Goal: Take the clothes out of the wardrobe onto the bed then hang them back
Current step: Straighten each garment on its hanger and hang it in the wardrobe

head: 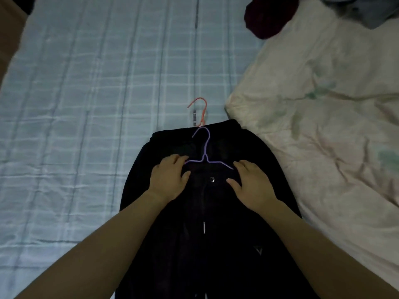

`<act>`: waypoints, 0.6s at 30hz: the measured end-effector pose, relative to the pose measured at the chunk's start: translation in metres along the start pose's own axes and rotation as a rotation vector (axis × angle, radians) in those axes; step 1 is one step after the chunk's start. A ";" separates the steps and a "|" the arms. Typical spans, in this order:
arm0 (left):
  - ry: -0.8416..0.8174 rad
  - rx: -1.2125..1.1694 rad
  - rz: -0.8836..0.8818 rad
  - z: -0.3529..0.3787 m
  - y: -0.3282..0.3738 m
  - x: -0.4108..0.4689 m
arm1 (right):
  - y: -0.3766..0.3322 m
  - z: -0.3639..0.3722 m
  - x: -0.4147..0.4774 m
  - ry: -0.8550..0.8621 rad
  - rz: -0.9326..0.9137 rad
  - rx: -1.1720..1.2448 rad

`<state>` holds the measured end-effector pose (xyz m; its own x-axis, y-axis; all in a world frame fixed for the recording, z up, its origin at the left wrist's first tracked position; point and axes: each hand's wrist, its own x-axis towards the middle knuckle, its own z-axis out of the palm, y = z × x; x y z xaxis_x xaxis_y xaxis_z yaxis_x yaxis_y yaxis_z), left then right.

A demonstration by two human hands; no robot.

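A black garment [207, 229] lies flat on the bed [86, 104], with a purple hanger [205, 151] on its upper part. The left hand [170, 179] and right hand [251, 183] rest on the garment with fingers spread, at the hanger's two ends. An orange hanger [202, 110] pokes out beyond it.

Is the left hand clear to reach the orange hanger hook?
Probably yes: left hand rests on the black garment; only the flat purple hanger lies between it and the orange hanger hook.

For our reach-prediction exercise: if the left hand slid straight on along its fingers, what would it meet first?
The purple hanger: the left hand points at its wire shoulder, fingertips seemingly almost touching it, both atop the black garment.
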<state>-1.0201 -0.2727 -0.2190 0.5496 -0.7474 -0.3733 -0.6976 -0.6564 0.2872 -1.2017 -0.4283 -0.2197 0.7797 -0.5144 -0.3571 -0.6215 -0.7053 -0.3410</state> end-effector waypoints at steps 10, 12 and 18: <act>0.063 -0.021 0.018 0.014 -0.024 -0.003 | 0.008 0.018 0.006 0.260 -0.074 -0.102; 0.082 -0.106 0.100 0.007 -0.026 -0.021 | 0.006 0.011 -0.006 0.253 -0.082 -0.063; 0.253 -0.138 0.170 -0.024 -0.008 -0.106 | -0.012 -0.021 -0.056 0.327 -0.165 0.060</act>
<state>-1.0619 -0.1910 -0.1605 0.5391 -0.8380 -0.0837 -0.7298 -0.5145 0.4501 -1.2367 -0.4018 -0.1771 0.8470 -0.5315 0.0001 -0.4813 -0.7670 -0.4243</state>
